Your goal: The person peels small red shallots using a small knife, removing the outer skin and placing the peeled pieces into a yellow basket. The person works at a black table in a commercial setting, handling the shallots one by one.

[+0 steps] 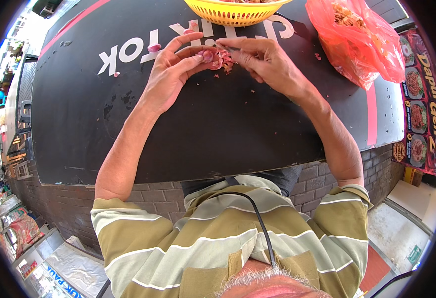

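Observation:
My left hand (167, 76) holds a reddish-purple shallot (206, 56) between thumb and fingers, above the far part of the black table. Close beside it, my right hand (268, 61) grips what looks like a small knife (222, 46); only a short bit of its blade shows, and the handle is hidden in the fingers. Loose pink shallot skins (226, 61) lie bunched between the two hands. Beyond my left hand, one shallot (154, 47) rests on the table, and another (189, 30) sits near the fingertips.
A yellow slotted plastic basket (236, 16) of shallots stands at the far edge of view. To its right is a red plastic bag (355, 59) with dry skins inside. Skin scraps dot the black table (225, 130), whose near edge is just before my body. A food banner (420, 100) hangs at right.

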